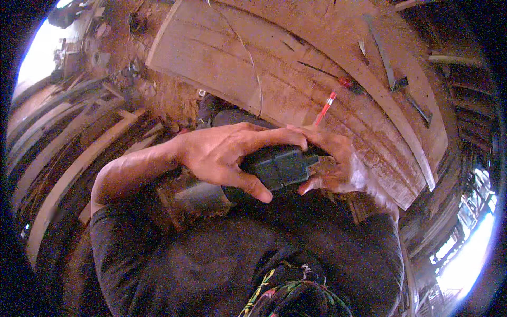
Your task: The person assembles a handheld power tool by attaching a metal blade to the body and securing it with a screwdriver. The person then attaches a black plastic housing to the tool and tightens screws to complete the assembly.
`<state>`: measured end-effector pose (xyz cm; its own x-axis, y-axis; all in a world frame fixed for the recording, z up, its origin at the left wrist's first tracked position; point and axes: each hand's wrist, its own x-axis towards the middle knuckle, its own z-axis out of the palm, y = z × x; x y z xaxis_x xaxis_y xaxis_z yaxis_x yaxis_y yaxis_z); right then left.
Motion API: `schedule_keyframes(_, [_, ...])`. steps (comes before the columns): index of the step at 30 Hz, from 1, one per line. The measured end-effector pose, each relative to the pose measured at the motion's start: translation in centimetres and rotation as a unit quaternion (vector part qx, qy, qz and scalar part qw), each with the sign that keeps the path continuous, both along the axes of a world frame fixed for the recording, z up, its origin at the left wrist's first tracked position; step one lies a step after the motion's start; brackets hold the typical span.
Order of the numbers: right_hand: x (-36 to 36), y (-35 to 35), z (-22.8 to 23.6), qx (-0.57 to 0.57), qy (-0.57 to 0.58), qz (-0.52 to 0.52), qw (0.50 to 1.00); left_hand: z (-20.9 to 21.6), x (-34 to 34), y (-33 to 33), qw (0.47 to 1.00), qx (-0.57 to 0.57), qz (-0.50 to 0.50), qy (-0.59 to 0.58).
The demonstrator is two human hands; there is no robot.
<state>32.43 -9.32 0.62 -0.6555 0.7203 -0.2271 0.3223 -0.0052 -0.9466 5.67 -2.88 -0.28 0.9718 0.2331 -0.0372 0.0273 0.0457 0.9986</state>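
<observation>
Close to my chest, both hands are round a black block-shaped thing (277, 168) with grooves across its face and a stepped right end. My left hand (219, 153) grips it from the left, thumb along its lower edge and fingers over the top. From the right, my right hand (335, 158) closes on the stepped end, its thumb below. What the block is, I cannot make out. A grey rounded thing (200, 198) shows under my left wrist; whether it joins the block is hidden. Beyond my right hand, a red pen-like stick (325, 108) lies on the wooden board.
A large wooden board (211, 47) spreads ahead, crossed by a thin cord (248, 53). On it lie a thin dark tool with a red end (344, 82) and a metal square-like tool (388, 63). Curved timber strips (79, 169) are stacked at the left.
</observation>
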Motion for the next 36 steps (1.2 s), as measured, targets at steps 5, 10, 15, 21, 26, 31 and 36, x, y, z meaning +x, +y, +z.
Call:
schedule_keyframes(5, [1.3,-0.5,-2.6,0.072,0.085,0.005,0.994,1.3,0.9,-1.3,0.998,0.031,0.045,0.037])
schedule_keyframes(10, [1.7,-0.5,-3.1,0.076,0.105,0.004,0.992,2.5,1.4,-1.5,0.993,0.037,0.045,0.107])
schedule_keyframes(15, [2.0,0.0,-2.5,0.073,0.059,0.037,0.995,3.5,0.9,-2.8,0.953,-0.051,0.21,0.215])
schedule_keyframes(21, [2.4,0.1,-4.3,0.121,0.099,0.052,0.986,3.5,1.8,-1.9,0.929,-0.005,0.014,0.371])
schedule_keyframes(26, [2.3,-0.2,-4.1,0.108,0.128,0.052,0.985,4.0,2.2,-2.1,0.922,0.042,-0.002,0.386])
schedule_keyframes(31, [2.6,-1.1,-4.4,0.06,0.174,0.051,0.982,4.8,2.4,-2.0,0.918,0.064,-0.044,0.388])
schedule_keyframes(36, [2.8,-1.7,-4.3,0.107,0.203,0.05,0.972,5.2,2.5,-2.2,0.927,0.06,-0.054,0.366])
